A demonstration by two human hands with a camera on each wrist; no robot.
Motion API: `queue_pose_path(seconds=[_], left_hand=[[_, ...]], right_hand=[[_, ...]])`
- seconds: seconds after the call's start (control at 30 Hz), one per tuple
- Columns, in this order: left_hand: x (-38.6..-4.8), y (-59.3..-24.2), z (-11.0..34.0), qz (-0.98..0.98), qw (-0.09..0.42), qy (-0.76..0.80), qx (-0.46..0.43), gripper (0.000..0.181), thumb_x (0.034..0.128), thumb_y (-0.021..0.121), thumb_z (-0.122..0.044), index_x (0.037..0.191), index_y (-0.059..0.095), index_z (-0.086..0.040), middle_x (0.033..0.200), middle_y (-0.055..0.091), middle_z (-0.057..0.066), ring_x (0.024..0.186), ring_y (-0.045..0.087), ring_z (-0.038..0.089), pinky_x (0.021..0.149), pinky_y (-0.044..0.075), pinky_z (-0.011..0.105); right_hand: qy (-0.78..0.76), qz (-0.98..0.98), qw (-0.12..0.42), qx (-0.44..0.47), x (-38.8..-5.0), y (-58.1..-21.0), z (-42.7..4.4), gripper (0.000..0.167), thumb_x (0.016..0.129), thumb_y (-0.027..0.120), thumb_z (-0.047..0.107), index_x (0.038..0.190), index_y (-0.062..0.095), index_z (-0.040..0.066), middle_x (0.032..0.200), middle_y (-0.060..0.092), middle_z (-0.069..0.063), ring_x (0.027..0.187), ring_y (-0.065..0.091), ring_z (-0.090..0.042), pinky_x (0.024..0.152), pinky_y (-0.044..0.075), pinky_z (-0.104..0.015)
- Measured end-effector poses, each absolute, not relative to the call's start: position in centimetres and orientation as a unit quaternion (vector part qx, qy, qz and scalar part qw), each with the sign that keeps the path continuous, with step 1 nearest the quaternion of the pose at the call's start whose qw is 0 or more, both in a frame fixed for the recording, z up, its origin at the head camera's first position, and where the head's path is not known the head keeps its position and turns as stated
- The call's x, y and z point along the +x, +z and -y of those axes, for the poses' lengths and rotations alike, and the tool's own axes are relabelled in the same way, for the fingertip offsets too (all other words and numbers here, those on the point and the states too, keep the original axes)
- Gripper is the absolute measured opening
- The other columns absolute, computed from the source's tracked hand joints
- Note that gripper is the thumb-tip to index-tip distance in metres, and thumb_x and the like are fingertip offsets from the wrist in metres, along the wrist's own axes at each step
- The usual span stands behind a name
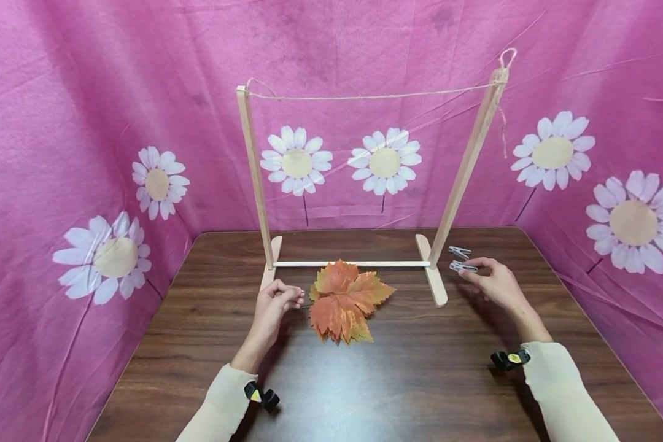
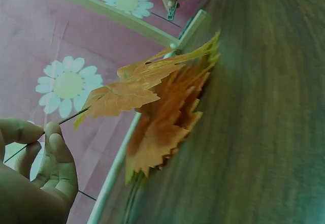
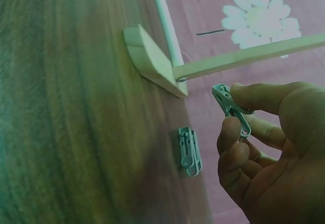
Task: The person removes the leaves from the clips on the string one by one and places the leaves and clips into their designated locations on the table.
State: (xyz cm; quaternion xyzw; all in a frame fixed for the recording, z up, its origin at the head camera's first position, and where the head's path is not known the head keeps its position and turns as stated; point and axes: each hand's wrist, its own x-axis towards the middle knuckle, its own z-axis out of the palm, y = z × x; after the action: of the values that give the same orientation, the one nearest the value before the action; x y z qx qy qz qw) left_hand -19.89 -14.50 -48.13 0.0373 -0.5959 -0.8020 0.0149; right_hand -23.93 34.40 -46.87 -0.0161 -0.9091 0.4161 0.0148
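Observation:
My left hand [image 1: 276, 304] pinches the thin dark stem [image 2: 73, 116] of an orange artificial maple-like leaf [image 2: 122, 96] between thumb and fingertips. That leaf is raised over a pile of similar leaves [image 2: 165, 127] on the table; from the head view they overlap as one orange cluster [image 1: 345, 304]. At the right, my right hand [image 1: 497, 283] holds a grey clothespin [image 3: 228, 104] between thumb and fingers, above the table. A second clothespin [image 3: 189, 150] lies on the table close by, just beyond the hand in the head view [image 1: 460, 252].
Behind the leaves stands a wooden frame with two posts [image 1: 466, 169], feet [image 1: 432, 285] and a white lower rod [image 1: 298, 264]. A twine line [image 1: 364, 97] runs between the post tops. Pink flowered cloth [image 1: 331, 37] surrounds the brown table [image 1: 420, 380].

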Motion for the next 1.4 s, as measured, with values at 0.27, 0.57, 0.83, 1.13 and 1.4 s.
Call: queue_pose_path(seconds=[0.27,0.57,0.83,1.13,1.4], left_hand=[[-19.6,-49.2,15.1,0.663,-0.01,-0.746,0.056,0.017,0.0915,0.062,0.012,0.084,0.06,-0.003,0.085,0.074,0.008,0.064,0.068,0.011,0.064,0.06,0.024],[-19.8,-49.2,16.5,0.807,-0.057,-0.588,-0.01,0.006,0.0913,0.068,0.002,0.096,0.071,0.004,0.076,0.068,0.004,0.064,0.063,0.017,0.057,0.055,0.028],[-20.0,-48.9,17.3,0.892,-0.054,-0.438,-0.099,0.009,0.089,0.072,-0.002,0.089,0.078,-0.009,0.081,0.074,0.0,0.07,0.062,0.008,0.069,0.05,0.022],[-20.0,-49.3,17.2,0.918,-0.038,-0.361,-0.159,0.012,0.0869,0.072,0.001,0.083,0.075,-0.009,0.076,0.066,-0.002,0.055,0.056,0.002,0.061,0.048,0.02],[-20.3,-49.5,17.3,0.919,-0.039,-0.361,-0.153,0.014,0.085,0.072,0.002,0.081,0.074,-0.011,0.076,0.065,-0.003,0.055,0.057,0.003,0.061,0.047,0.02]], right_hand=[[0.419,0.908,-0.001,-0.019,-24.0,-47.7,-34.6,0.049,0.101,0.073,0.03,0.134,0.063,-0.006,0.066,0.069,-0.008,0.052,0.06,-0.012,0.046,0.052,-0.031],[0.407,0.913,0.008,-0.023,-24.0,-48.7,-34.9,0.047,0.1,0.075,0.029,0.132,0.064,-0.004,0.063,0.067,-0.002,0.054,0.061,-0.013,0.045,0.053,-0.032],[0.397,0.918,0.013,-0.015,-24.2,-49.2,-34.9,0.043,0.097,0.078,0.02,0.128,0.064,-0.005,0.069,0.068,-0.005,0.056,0.062,-0.01,0.045,0.052,-0.031],[0.371,0.929,0.006,-0.013,-24.3,-49.7,-34.8,0.043,0.096,0.079,0.019,0.129,0.064,-0.005,0.08,0.069,-0.01,0.058,0.062,-0.013,0.047,0.052,-0.03],[0.366,0.931,-0.003,-0.009,-24.3,-50.0,-34.9,0.041,0.094,0.079,0.014,0.126,0.064,-0.007,0.085,0.068,-0.012,0.058,0.062,-0.014,0.046,0.052,-0.03]])
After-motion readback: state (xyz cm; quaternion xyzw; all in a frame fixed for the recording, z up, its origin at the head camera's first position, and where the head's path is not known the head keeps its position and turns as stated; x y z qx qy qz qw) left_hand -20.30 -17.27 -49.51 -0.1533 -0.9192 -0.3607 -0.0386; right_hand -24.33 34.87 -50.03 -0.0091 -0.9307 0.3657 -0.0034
